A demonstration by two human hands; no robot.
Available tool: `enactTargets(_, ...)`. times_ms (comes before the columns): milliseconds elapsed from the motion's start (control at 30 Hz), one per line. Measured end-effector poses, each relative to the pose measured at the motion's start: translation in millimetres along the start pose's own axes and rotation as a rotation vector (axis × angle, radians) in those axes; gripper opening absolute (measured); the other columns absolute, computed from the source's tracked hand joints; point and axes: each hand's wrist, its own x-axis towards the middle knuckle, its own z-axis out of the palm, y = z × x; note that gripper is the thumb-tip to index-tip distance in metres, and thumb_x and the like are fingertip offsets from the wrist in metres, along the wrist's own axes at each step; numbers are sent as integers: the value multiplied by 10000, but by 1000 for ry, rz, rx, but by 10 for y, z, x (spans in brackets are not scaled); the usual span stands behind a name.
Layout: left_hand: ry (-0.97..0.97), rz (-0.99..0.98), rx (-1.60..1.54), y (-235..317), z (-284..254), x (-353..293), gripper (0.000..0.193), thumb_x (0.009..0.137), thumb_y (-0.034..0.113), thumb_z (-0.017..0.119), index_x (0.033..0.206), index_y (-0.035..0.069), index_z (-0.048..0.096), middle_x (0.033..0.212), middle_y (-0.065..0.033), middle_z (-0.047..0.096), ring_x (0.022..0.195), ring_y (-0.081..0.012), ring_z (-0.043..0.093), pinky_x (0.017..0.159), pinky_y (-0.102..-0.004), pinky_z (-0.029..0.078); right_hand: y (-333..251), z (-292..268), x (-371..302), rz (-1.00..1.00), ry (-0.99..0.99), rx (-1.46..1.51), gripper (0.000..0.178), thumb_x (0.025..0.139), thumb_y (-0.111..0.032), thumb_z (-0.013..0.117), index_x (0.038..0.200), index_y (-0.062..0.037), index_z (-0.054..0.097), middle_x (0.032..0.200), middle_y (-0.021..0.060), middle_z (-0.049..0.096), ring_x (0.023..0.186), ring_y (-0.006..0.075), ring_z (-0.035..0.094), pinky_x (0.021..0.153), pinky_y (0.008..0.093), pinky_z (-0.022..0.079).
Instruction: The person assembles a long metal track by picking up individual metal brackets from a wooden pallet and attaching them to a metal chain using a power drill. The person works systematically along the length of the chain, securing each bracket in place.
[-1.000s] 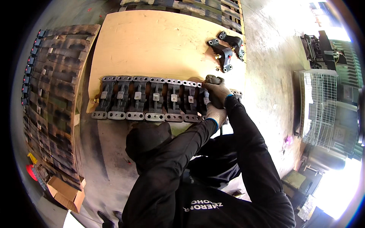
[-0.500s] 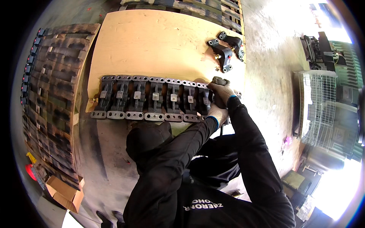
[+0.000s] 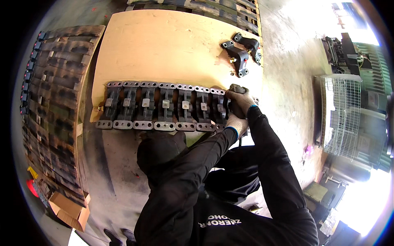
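Observation:
My gloved right hand is closed around the upper part of a dark handheld tool, whose blunt rounded end sticks out past the fingers. Just below, my gloved left hand is wrapped round the tool's near part. My hands hide most of the tool, so its exact kind cannot be told. It is at the right end of a row of black metal brackets laid side by side. Each bracket has grey end flanges with bolt holes and a small square plate in the middle. The bracket under my hands is mostly covered.
The row lies along the near edge of a tan board. Two loose black brackets with brass fittings lie at the back right. A wooden pallet stands left, a cardboard box near it. A wire cage is at right.
The whole view has shifted slightly. Both hands stay closed on the tool at the same end of the row, with little visible movement.

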Motion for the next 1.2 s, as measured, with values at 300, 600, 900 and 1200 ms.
enactTargets(300,62,19,-150,-189,-127,187,680,856,182,805,1388,-32,439,1412,-169,608,1266,-280,611,1062,-356,469,-233,176,-121,-79,-110,-11,1082,726,-422,908,1511,38,322,1282,193,623,1153,271,630,1007,357,511)
enactTargets(600,232,-58,66,749,-338,-800,821,812,250,848,1437,-25,392,1377,-198,634,1276,-317,616,1065,-372,482,-209,453,20,-173,-129,-23,1151,686,-458,923,1525,56,324,1377,273,597,1269,336,607,1088,379,483)
enactTargets(900,29,155,336,544,-208,-588,934,777,267,861,1493,-22,337,1384,-236,618,1284,-339,615,1090,-393,485,-440,-80,-626,-124,43,331,972,741,-330,910,1479,29,389,1182,152,637,1027,232,653,916,368,553)
enactTargets(1200,-330,326,668,841,-408,-1502,819,773,322,791,1421,-82,497,1324,-312,634,1247,-375,633,1056,-397,494,-74,-657,-827,-71,137,434,634,773,-326,880,1234,-54,542,924,114,662,672,227,663,575,370,575)
